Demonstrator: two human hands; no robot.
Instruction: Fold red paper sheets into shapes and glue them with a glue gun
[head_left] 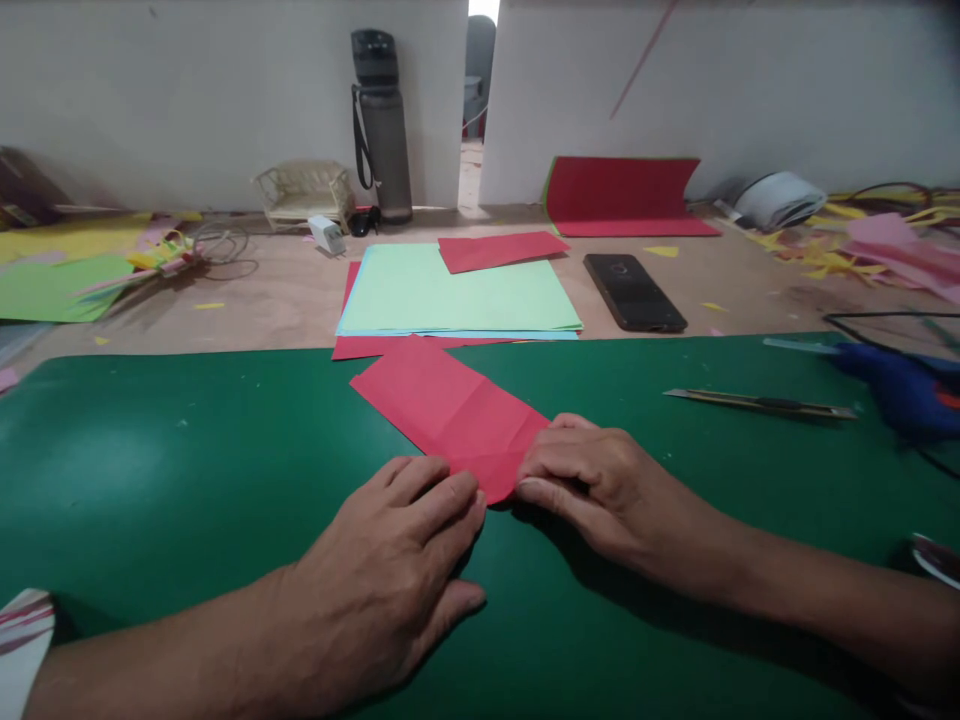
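A creased sheet of red paper (465, 400) lies slantwise on the green cutting mat (187, 430), its near end between my hands. My right hand (600, 480) pinches the paper's right near corner between thumb and fingers. At the left near edge, the fingertips of my left hand (412, 560) rest on the paper, with the thumb spread away over the mat. The near edge looks slightly curled or raised. The paper's far end reaches the stack of coloured sheets behind it.
Pale green sheets (465, 295) with a red strip (502, 250) on top lie beyond the mat. A phone (634, 292), a utility knife (757, 403) and a blue glue gun (900, 385) are on the right. Behind stand a bottle (386, 140) and folded red paper (622, 195).
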